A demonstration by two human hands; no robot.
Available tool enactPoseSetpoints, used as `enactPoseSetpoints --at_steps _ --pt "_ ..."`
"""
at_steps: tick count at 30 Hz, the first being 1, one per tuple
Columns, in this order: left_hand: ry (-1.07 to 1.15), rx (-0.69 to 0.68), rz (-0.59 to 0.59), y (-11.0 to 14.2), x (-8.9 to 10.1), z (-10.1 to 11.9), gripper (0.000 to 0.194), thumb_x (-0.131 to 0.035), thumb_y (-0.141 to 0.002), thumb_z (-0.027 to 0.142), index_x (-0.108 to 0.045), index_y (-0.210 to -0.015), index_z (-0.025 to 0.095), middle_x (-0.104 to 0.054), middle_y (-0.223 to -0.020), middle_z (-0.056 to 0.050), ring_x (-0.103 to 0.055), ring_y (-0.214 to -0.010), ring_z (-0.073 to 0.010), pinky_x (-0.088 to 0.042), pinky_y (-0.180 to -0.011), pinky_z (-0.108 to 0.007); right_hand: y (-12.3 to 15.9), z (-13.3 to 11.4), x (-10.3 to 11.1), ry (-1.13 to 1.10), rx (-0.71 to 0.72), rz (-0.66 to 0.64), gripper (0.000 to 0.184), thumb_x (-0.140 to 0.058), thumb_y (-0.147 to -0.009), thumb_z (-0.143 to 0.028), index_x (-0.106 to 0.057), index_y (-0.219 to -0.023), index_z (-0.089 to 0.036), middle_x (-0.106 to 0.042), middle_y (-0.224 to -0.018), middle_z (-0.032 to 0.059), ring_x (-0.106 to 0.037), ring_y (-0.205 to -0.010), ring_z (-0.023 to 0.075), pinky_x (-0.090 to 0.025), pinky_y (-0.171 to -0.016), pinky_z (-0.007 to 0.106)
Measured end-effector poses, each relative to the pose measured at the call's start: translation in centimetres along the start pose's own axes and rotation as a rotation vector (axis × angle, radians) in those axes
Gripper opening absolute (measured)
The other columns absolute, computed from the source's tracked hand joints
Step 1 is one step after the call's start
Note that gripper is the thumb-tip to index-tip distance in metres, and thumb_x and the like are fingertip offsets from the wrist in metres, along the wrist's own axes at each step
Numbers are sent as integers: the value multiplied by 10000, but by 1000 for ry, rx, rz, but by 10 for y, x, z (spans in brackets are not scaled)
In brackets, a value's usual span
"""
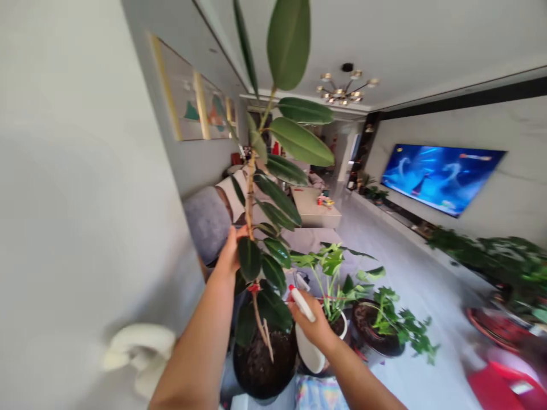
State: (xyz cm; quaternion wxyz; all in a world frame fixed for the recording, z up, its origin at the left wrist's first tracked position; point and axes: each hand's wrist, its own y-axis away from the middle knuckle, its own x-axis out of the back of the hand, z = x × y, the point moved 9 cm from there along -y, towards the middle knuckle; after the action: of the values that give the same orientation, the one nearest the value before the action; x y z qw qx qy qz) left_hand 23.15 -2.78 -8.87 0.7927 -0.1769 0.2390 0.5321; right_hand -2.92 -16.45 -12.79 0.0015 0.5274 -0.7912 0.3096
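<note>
A tall rubber plant (277,196) with broad dark leaves rises from a dark pot of soil (267,373). My left hand (232,250) is closed at its stem, about halfway up; leaves partly hide the fingers. Red material (253,288) is wrapped around the lower stem. In my right hand (314,327) is a white spray bottle (311,354) with a red nozzle, tilted up toward the lower leaves. Just beyond that hand, a variegated leafy plant (331,265) grows in a white pot (341,336).
A trailing green plant (387,319) stands in a dark pot at right. White wall (77,171) closes off the left side, with a cream curved object (141,347) below. Sofa (207,219), coffee table (314,208) and lit television (440,176) are farther off. More plants (491,262) line the right.
</note>
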Motion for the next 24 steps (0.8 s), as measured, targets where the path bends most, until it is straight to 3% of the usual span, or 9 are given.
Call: enactPoseSetpoints --at_steps 3,7,10,13,16,20,24 --pt "51 -1 51 1 11 -5 564 -334 -1056 567 -726 -1170 177 -758 -1214 -97 -733 -1022 -204 -580 -866 -293 1 2 -3 -25 -19 -4 174 -583 -977 -343 -684 -945 -205 -694 -831 38 -658 -746 183 -533 -731 295" --pt "42 -87 102 15 28 -9 515 -357 -1053 561 -708 -1209 218 -706 -1305 -88 -667 -1210 -218 -513 -1062 -349 3 1 -9 -43 -41 -17 180 -594 -983 -355 -695 -981 -205 -717 -861 46 -683 -769 192 -557 -757 301" --pt "-135 -193 161 36 44 -9 512 -346 -1060 531 -693 -1254 207 -684 -1358 -113 -602 -1320 -245 -402 -1194 -393 4 1 -17 -52 -72 -73 197 -581 -1001 -367 -686 -976 -202 -718 -876 51 -686 -783 195 -558 -745 299" --pt "-401 -294 238 61 59 -2 375 -529 -1014 446 -722 -1222 202 -659 -1402 -131 -510 -1417 -283 -259 -1279 -410 5 1 -22 -54 -104 -117 227 -576 -1013 -393 -692 -996 -199 -725 -909 63 -690 -802 205 -560 -749 310" --pt "-681 -350 317 85 72 8 291 -600 -976 355 -736 -1188 208 -678 -1360 -151 -492 -1430 -322 -231 -1288 -449 6 -4 -25 -62 -113 -136 242 -586 -1011 -412 -704 -1038 -202 -737 -940 73 -704 -847 220 -569 -778 321" --pt "-717 -238 398 103 101 1 316 -582 -987 433 -719 -1196 239 -678 -1372 -140 -497 -1437 -336 -314 -1252 -479 6 -18 -33 -74 -96 -201 235 -588 -1013 -410 -705 -1048 -209 -742 -970 68 -709 -896 223 -561 -843 329" --pt "-264 27 427 106 125 -39 348 -637 -960 473 -692 -1231 261 -745 -1199 -132 -638 -1275 -324 -555 -980 -397 7 -24 -44 -76 -105 -264 244 -585 -1013 -421 -701 -1042 -208 -734 -957 70 -698 -882 224 -550 -830 336"
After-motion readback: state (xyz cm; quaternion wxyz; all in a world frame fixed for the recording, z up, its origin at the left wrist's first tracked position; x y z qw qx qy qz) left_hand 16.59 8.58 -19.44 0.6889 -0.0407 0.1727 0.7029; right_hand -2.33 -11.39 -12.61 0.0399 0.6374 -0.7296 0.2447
